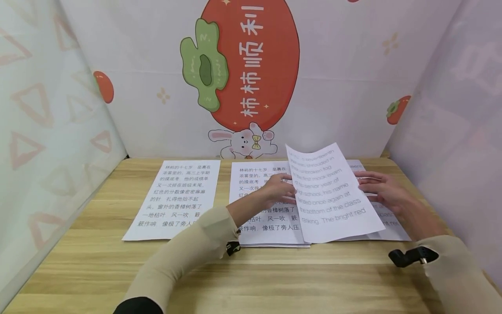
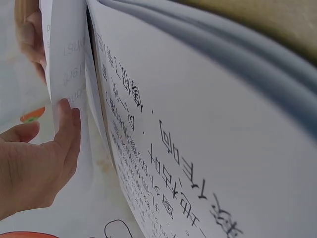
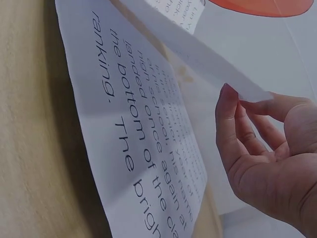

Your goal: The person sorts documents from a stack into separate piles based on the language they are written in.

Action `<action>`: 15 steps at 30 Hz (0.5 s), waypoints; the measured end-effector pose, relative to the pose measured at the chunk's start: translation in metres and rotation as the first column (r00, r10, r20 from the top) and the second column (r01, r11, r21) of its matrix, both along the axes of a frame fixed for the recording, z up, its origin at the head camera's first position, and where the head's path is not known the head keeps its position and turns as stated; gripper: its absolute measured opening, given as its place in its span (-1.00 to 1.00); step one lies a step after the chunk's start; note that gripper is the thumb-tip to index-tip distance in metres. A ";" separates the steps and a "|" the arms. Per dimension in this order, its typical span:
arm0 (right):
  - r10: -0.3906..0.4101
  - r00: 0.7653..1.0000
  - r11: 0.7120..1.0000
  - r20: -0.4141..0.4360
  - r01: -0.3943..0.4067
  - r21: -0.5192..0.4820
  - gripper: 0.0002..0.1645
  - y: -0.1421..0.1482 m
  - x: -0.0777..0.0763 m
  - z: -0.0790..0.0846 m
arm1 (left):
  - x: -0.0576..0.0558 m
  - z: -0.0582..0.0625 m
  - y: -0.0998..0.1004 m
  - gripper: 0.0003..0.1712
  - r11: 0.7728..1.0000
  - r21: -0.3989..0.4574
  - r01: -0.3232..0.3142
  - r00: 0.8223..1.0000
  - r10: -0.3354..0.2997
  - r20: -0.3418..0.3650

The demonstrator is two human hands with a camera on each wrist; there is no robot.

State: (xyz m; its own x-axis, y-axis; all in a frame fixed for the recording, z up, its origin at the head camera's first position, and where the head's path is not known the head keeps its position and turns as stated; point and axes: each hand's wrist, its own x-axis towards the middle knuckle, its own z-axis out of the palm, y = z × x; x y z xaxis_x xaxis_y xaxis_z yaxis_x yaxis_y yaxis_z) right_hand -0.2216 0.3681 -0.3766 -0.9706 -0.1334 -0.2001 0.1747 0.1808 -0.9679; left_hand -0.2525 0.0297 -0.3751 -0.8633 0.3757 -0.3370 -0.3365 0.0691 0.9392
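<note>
A sheet of paper [image 1: 333, 196] printed in English stands raised and slightly bent between the two hands. The right hand [image 1: 386, 192] pinches its right edge between thumb and fingers, as the right wrist view shows. At the sheet's left edge is the left hand [image 1: 276, 191]. In the left wrist view its fingers [image 2: 67, 124] lie fairly straight against the paper, with the thumb apart from it. Below the raised sheet lies another English page [image 3: 133, 124], partly covered. Left of it, a stack of Chinese-printed pages [image 1: 266, 235] lies beneath the left forearm.
A single Chinese-printed sheet [image 1: 176, 196] lies on the left of the wooden table [image 1: 274, 279]. Behind the table rises a white backdrop [image 1: 337, 87] with a large red persimmon drawing and a rabbit. White cloth walls flank both sides.
</note>
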 end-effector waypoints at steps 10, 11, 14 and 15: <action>-0.014 1.000 0.999 -0.003 0.014 0.035 -0.60 0.027 -0.003 -0.002 | 0.002 0.004 0.026 -0.16 0.999 0.017 0.037 0.999 -0.037 0.020; -0.016 1.000 0.998 -0.007 0.016 0.058 -0.61 0.029 -0.003 -0.002 | 0.003 0.004 0.028 -0.14 0.998 0.027 0.050 0.998 -0.050 0.024; -0.030 1.000 0.996 -0.003 0.030 0.087 -0.64 0.037 -0.002 -0.003 | 0.005 0.004 0.034 -0.11 0.996 0.051 0.078 0.996 -0.080 0.031; -0.038 0.999 0.995 0.000 0.037 0.091 -0.65 0.039 -0.002 -0.004 | 0.006 0.004 0.036 -0.11 0.995 0.059 0.085 0.996 -0.086 0.031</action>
